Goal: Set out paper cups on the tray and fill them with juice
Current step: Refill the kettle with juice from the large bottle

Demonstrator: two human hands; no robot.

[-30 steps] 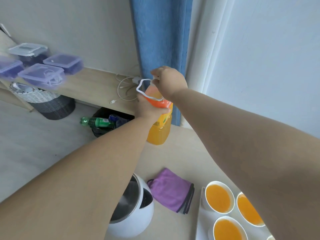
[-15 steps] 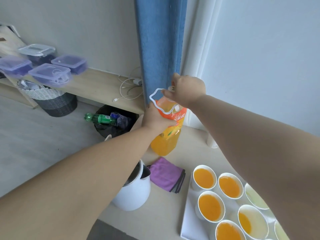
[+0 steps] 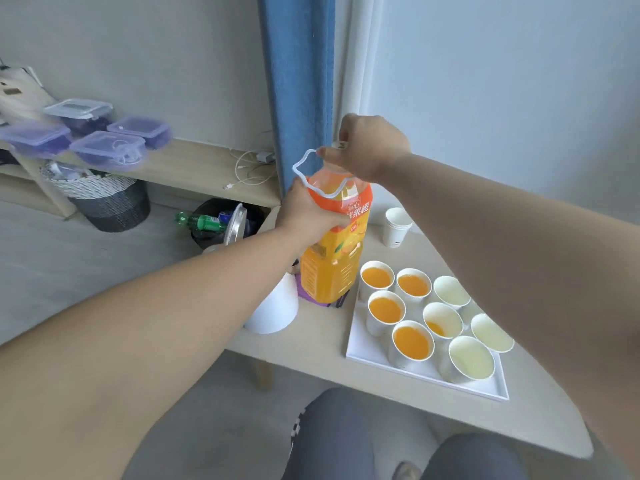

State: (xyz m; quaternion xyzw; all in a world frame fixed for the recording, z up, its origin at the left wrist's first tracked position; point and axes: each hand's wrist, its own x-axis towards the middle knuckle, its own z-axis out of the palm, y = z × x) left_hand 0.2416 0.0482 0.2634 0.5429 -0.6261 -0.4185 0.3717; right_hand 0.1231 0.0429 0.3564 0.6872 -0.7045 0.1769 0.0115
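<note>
The white tray [image 3: 360, 344] sits nearest, on the right part of the pale table [image 3: 311, 344]. It carries eight visible paper cups [image 3: 471, 356]: four full of orange juice on the left, one with only a little in the middle, and three empty on the right.

Just left of the tray and a little farther off is the juice bottle [image 3: 330, 268]. Its long axis is almost vertical, with the neck up and the base low over a purple cloth [image 3: 306, 292]. Whether the base rests there cannot be told. The left hand [image 3: 310, 214] wraps the bottle's upper body from the left, fingers curled round the label, so most of the bottle hangs below the grip. The right hand [image 3: 370, 147] is clenched over the very top, hiding the cap. A white carry loop [image 3: 304, 166] sticks out to the left between the two hands.

A white kettle [image 3: 273, 306] stands left of the bottle. Farther back is a stack of spare cups [image 3: 396, 226], then a blue curtain [image 3: 298, 81].
</note>
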